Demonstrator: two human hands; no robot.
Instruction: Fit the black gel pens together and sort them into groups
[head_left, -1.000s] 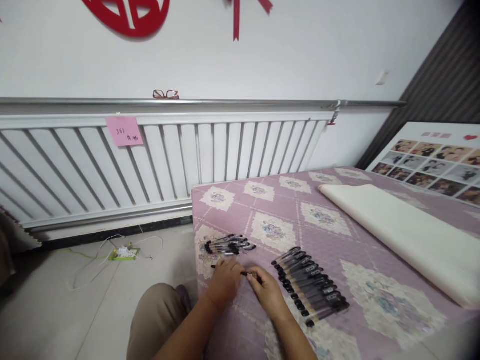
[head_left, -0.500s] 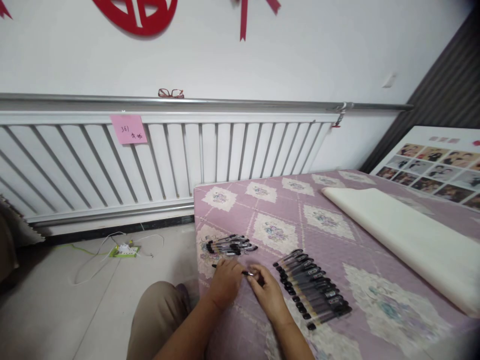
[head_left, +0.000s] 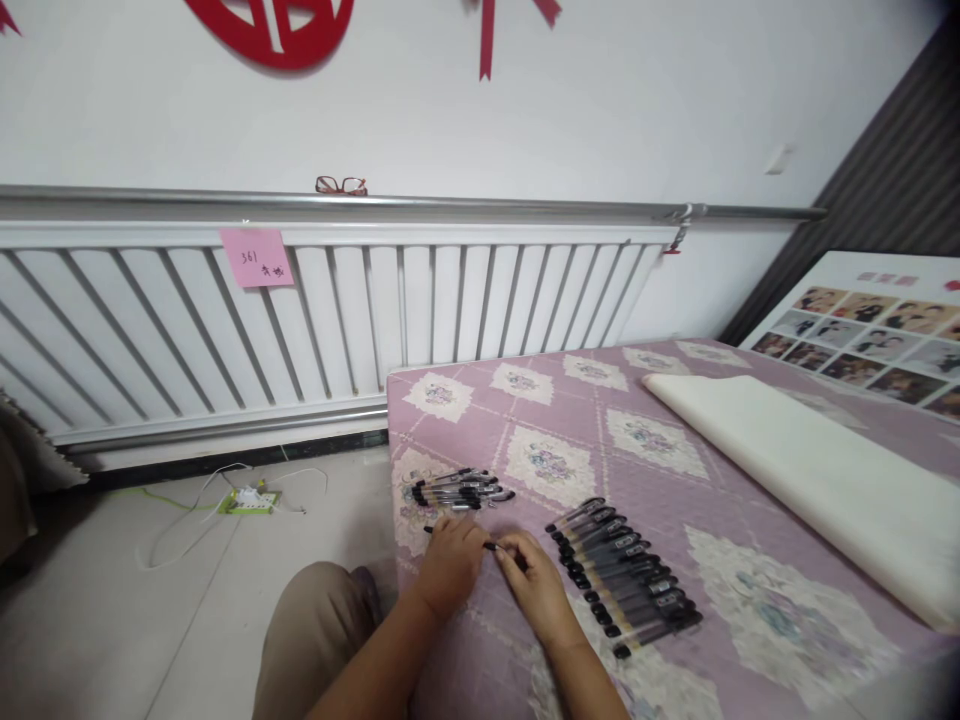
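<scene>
My left hand (head_left: 452, 562) is closed around a black pen (head_left: 490, 546), whose dark ends stick out on both sides of the fist. At the pen's right end, my right hand (head_left: 534, 580) has its thumb and fingers pinched together; exactly what lies between those fingertips is partly hidden. Just beyond the left hand lies a small pile of clear and black pens (head_left: 461, 490). To the right of my right hand, several capped black pens (head_left: 626, 570) lie side by side in a slanting row.
A purple patterned cover (head_left: 480, 430) spreads under the pens. On it at the right lies a long folded cream sheet (head_left: 795, 470), with a photo board (head_left: 862, 330) behind. A white radiator (head_left: 427, 300) runs along the wall. A power strip (head_left: 253, 502) with cables lies on the floor.
My right fingertips have shifted slightly left against the pen's end, and the shiny part seen there before now looks dark. Both hands otherwise stay in place.
</scene>
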